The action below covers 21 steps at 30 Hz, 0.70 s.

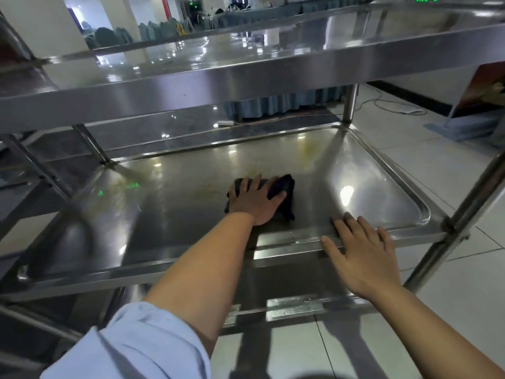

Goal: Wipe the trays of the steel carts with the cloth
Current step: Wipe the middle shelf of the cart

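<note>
- Second cart: stands at the far left, partly in view, just beside the main cart.
- Middle tray of the steel cart: lies below the top tray; yellowish streaks mark its far side.
- Left hand: fingers straight and spread, palm pressed flat on the cloth near the centre of the middle tray. A light blue sleeve is pushed up the forearm.
- Cloth: dark, crumpled, lying on the tray surface; it protrudes to the right of the left hand.
- Right hand: fingers extended and slightly spread, holding nothing; fingertips rest on the near rim of the middle tray, right of the cloth and apart from it.
- Cart upright: stands at the right near corner on the tiled floor.
</note>
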Motion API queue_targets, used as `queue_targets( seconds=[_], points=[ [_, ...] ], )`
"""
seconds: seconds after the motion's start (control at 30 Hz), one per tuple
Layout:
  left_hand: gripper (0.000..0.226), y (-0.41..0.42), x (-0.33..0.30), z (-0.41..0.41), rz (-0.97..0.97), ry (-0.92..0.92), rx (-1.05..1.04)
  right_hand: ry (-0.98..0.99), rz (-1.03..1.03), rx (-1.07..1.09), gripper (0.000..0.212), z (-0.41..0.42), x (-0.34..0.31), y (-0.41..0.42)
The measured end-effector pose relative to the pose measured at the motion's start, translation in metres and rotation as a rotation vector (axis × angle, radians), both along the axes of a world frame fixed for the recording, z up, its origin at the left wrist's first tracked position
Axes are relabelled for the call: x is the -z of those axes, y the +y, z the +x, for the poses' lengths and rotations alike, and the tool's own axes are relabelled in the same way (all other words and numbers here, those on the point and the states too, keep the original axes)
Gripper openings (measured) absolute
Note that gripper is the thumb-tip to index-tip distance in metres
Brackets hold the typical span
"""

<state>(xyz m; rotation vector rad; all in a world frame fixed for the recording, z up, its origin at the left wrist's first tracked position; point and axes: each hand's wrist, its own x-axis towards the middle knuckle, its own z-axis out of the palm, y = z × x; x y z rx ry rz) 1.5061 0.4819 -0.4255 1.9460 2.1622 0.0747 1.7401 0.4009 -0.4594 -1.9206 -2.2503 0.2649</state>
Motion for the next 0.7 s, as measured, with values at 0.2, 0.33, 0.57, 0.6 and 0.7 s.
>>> queue_targets(
  seconds=[0.2,0.33,0.57,0.6,0.7],
  points=[
    [0.065,-0.043,0.002,-0.13,-0.051,0.057,-0.265,0.008,-0.029,-0.01,0.082,0.0,-0.006,-0.002],
    [0.066,-0.078,0.004,-0.183,-0.064,0.152,-0.377,0.011,-0.017,0.006,0.075,-0.001,-0.006,-0.003],
    [0.063,-0.109,0.014,-0.164,0.003,0.125,-0.472,-0.02,-0.044,0.057,0.055,-0.015,-0.014,-0.004],
    [0.063,-0.111,0.014,-0.157,0.009,0.127,-0.464,-0.03,-0.036,0.075,0.053,-0.02,-0.016,-0.005],
    [0.061,-0.116,0.014,-0.134,0.022,0.112,-0.424,-0.009,-0.023,0.042,0.052,-0.04,-0.019,-0.014]
  ],
)
